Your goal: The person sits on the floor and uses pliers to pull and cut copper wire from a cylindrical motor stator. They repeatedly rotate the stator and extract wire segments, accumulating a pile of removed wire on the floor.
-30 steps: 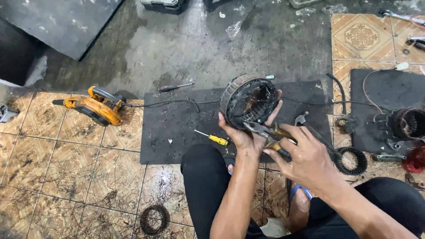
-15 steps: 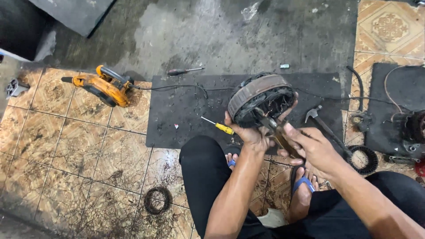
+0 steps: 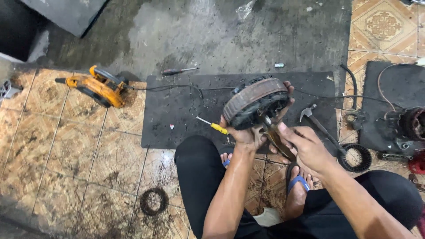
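The rusty motor stator (image 3: 256, 102), probably heavy, rigid and greasy, is cradled above the black mat (image 3: 177, 115), left hand (image 3: 248, 135) fingers wrapped under its near rim, right hand (image 3: 305, 148) fingers clenched around pliers (image 3: 276, 137).

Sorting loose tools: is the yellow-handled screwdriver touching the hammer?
Apart. The head view shows the screwdriver left of the hands and the hammer right, with mat between.

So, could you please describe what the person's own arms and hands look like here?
Both forearms are bare, with no sleeves, gloves, watch or rings visible. The left hand and right hand look smudged with dark grime. Below them, black trousers and a blue-strapped sandal show.
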